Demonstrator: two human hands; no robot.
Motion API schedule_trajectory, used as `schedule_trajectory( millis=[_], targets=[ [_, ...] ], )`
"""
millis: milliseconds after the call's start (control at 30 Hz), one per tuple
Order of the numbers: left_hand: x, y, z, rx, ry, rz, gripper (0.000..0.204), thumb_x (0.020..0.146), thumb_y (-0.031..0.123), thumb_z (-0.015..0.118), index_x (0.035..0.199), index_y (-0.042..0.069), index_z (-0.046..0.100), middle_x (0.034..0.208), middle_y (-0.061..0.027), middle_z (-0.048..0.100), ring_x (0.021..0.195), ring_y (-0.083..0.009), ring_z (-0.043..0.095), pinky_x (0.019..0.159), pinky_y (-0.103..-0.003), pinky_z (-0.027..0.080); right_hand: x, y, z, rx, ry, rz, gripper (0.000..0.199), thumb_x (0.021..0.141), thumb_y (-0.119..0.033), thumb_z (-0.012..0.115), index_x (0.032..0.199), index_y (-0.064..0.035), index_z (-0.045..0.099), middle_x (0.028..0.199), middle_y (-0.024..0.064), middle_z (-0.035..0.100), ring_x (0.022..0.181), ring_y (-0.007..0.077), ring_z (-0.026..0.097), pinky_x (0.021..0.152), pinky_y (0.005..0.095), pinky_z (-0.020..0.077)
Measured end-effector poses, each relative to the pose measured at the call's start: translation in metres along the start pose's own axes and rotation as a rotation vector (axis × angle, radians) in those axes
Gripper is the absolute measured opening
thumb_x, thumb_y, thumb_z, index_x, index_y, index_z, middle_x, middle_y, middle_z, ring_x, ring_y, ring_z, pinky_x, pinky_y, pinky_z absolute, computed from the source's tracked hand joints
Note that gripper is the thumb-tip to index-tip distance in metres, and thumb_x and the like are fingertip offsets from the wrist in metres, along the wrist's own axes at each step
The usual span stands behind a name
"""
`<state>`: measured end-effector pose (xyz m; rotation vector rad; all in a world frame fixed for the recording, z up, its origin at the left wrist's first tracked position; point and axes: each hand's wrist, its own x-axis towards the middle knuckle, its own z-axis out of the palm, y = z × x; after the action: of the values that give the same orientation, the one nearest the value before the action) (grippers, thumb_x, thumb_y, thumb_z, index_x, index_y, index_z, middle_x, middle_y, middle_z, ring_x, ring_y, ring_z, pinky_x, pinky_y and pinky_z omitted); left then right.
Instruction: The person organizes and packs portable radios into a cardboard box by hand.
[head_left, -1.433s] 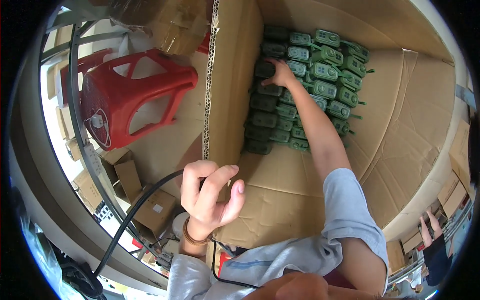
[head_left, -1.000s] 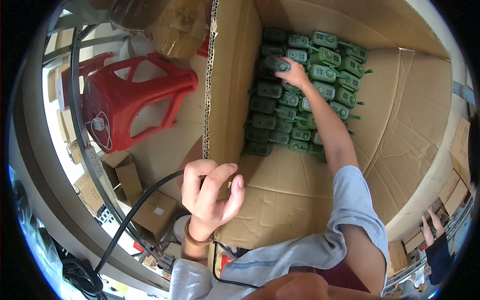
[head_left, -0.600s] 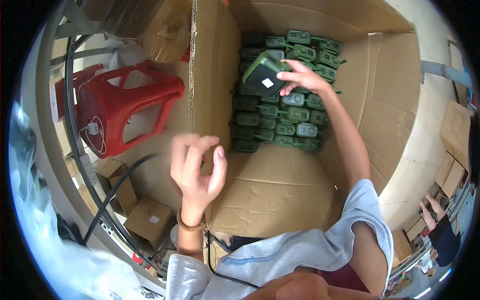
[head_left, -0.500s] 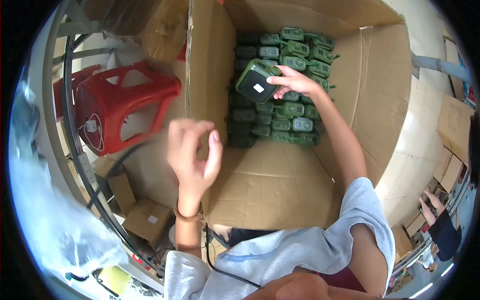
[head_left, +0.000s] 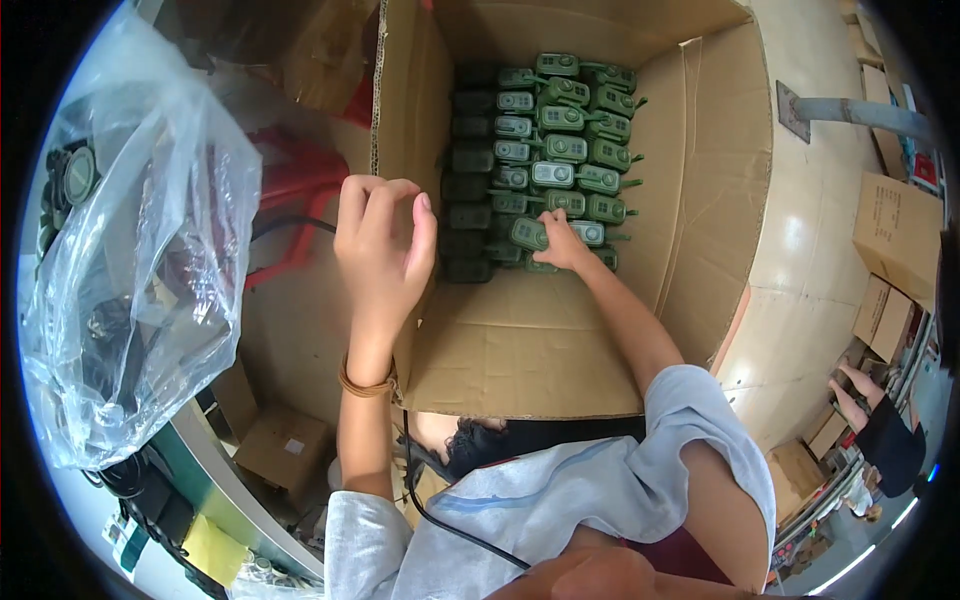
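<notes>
A large open cardboard box (head_left: 690, 200) holds rows of green handheld devices (head_left: 565, 148) with short antennas, packed side by side. My right hand (head_left: 562, 245) reaches into the box and grips one green device (head_left: 524, 232) at the near end of the rows. My left hand (head_left: 383, 250) hovers at the edge of the box's left flap (head_left: 400, 110). Its fingers are loosely bent and nothing is in it. A band sits on that wrist.
A clear plastic bag (head_left: 140, 250) with dark items hangs at the left. A red plastic stool (head_left: 300, 195) stands behind the flap. Small cardboard boxes (head_left: 285, 450) lie below, more boxes (head_left: 895, 235) at the right. A black cable (head_left: 430, 500) runs up my chest. Another person (head_left: 885, 440) is at the far right.
My right hand lifted a green device from the far rows and brought it down to the near row. My left hand rose off the flap. The plastic bag came into view at the left.
</notes>
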<state>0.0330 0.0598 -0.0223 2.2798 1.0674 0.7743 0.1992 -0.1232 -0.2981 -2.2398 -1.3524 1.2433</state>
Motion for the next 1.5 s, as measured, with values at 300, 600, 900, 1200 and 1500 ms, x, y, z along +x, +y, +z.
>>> schedule_trajectory(
  millis=[300,600,900,1200,1500],
  targets=[
    [0.001,0.002,0.001,0.041,-0.021,-0.046,0.009,0.075,0.001,0.061,0.083,0.002,0.058,0.078,-0.0091,0.049,0.068,-0.0214,0.051,0.06,-0.029,0.041,-0.012,0.034,0.003,-0.361,-0.049,0.191,0.064,0.064,-0.021,0.076,0.121,-0.012,0.05,0.113,0.0089,0.048,0.086,0.0314,0.059,0.073,0.0423,0.0496],
    [0.003,0.004,0.002,0.04,-0.013,-0.047,0.009,0.075,0.0,0.061,0.083,0.002,0.059,0.078,-0.008,0.049,0.067,-0.0196,0.05,0.058,-0.027,0.041,-0.013,0.047,-0.006,-0.388,0.054,0.243,0.058,0.062,-0.022,0.077,0.114,-0.0116,0.052,0.105,0.0072,0.057,0.089,0.0301,0.061,0.071,0.0416,0.0506],
    [0.003,0.003,0.001,0.001,0.003,-0.025,0.01,0.073,-0.001,0.062,0.082,0.002,0.058,0.076,-0.0069,0.047,0.06,-0.0168,0.046,0.052,-0.027,0.038,-0.025,0.014,-0.023,-0.478,0.093,0.241,0.058,0.057,-0.024,0.081,0.101,-0.0063,0.048,0.102,0.011,0.056,0.081,0.0296,0.063,0.063,0.0396,0.0517],
    [0.001,-0.003,0.0,-0.236,-0.077,0.215,0.048,0.075,0.019,0.05,0.119,0.0,0.042,0.102,-0.0187,0.042,0.077,-0.0284,0.047,0.068,-0.037,0.042,0.027,-0.067,-0.128,0.076,-0.198,-0.144,0.035,0.065,-0.023,0.078,0.086,-0.0048,0.056,0.076,0.0026,0.058,0.07,0.0136,0.055,0.064,0.0253,0.0451],
    [-0.012,-0.018,0.008,-0.443,-0.06,0.302,0.082,0.072,0.036,0.062,0.139,0.016,0.019,0.122,-0.0262,0.028,0.088,-0.0325,0.046,0.071,-0.039,0.045,-0.052,-0.243,-0.172,0.558,0.152,-0.829,0.028,0.07,0.002,0.066,0.097,-0.0007,0.06,0.084,0.0081,0.056,0.069,0.0165,0.057,0.062,0.0283,0.048]
  ],
)
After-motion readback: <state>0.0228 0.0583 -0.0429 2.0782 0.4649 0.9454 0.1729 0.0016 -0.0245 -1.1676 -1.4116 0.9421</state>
